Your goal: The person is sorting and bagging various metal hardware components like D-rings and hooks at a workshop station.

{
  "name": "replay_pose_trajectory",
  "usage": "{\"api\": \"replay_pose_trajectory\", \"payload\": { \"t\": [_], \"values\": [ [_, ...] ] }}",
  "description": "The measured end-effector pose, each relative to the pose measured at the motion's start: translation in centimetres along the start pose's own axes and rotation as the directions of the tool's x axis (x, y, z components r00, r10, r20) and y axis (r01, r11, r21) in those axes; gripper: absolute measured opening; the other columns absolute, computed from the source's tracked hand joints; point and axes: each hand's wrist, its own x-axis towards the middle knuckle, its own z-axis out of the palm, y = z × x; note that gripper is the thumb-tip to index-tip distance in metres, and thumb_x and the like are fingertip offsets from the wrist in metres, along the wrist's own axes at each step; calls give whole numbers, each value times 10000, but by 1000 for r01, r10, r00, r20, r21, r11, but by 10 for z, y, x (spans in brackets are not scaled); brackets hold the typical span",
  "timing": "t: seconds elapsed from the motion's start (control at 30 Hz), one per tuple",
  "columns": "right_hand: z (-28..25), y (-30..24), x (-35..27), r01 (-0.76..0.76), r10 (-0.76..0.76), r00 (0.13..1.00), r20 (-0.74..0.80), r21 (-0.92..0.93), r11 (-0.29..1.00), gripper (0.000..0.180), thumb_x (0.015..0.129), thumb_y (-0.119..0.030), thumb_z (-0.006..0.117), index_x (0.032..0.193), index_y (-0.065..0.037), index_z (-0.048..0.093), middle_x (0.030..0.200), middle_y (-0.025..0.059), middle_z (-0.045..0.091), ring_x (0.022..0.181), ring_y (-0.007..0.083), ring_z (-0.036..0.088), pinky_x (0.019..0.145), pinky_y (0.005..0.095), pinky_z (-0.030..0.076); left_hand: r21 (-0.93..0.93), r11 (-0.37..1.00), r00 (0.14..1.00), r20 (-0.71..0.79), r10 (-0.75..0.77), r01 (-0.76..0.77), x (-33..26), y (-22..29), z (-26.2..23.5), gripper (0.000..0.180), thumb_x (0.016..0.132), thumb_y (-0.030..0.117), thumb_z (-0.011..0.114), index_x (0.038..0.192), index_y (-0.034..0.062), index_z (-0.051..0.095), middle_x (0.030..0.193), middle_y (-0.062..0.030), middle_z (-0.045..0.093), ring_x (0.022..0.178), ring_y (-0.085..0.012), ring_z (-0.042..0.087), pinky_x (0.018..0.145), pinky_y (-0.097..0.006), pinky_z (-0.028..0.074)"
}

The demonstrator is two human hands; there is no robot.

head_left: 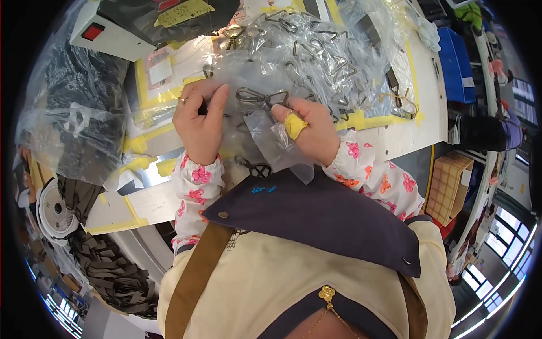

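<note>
Over the worktable (403, 137), the right hand (317, 129), yellow tape (295, 125) round its thumb, pinches a dark metal clip (248, 96) by its right end. The left hand (199, 127) lies to the clip's left, fingers curled and thumb near the forefinger; whether it grips any plastic cannot be told. Below the clip and beside the right hand hangs a small clear bag (264, 133). Behind both hands, more metal clips (304, 51) lie among crumpled clear plastic (370, 56).
</note>
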Motion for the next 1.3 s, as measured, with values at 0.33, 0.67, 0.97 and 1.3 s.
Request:
{"api": "replay_pose_trajectory", "payload": {
  "t": [0.33,0.67,0.97,1.3],
  "values": [
    [-50,-70,4,281,-213,942,258,-267,922,232,804,-200,540,700,7,548,539,176,469,484,346,424,443,342,357,-883,-210,653,455,-606,420,-1,31,29,295,850,229,482,1095,65,481,988,-48,547,880,-160,528,765,-309,422],
    [-69,-105,23,562,-363,827,430,-629,536,240,776,-187,548,633,5,530,540,166,486,486,328,459,454,352,369,-551,-596,645,761,-71,584,2,16,46,351,895,305,334,1100,52,466,1072,-91,534,973,-233,524,847,-374,403],
    [-104,-116,18,412,-299,872,387,-251,876,182,769,-130,552,654,-4,487,637,59,522,508,82,396,482,229,327,-734,-255,635,676,-374,630,-2,3,41,249,856,234,473,961,21,550,881,-65,578,730,-132,554,677,-253,467],
    [-119,-49,-49,-91,92,973,212,-12,996,169,729,-90,538,843,-58,419,657,-6,463,604,67,434,551,214,357,-328,778,829,379,-412,536,-1,21,-17,218,836,140,508,1018,44,579,651,19,502,560,-40,426,507,-177,351]
  ]
}}
